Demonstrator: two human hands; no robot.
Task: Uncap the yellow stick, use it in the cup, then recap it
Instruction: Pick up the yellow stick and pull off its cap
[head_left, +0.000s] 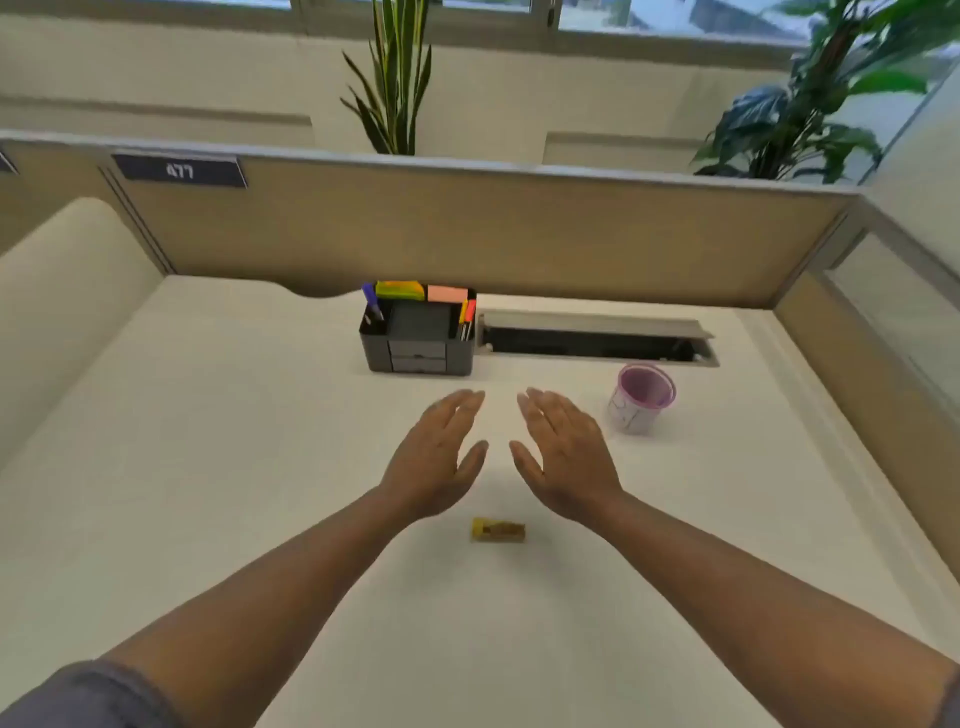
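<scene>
The yellow stick (497, 530) lies on its side on the white desk, capped, between my two wrists and nearer to me than my palms. A purple-rimmed clear cup (640, 399) stands upright to the right, beyond my right hand. My left hand (439, 457) and my right hand (563, 457) hover flat above the desk, palms facing each other, fingers extended, holding nothing. Neither hand touches the stick or the cup.
A dark grey desk organiser (418, 335) with pens and sticky notes stands at the back centre. An open cable slot (597, 340) runs along the back right. Beige partition walls (467, 234) enclose the desk on the back and the right.
</scene>
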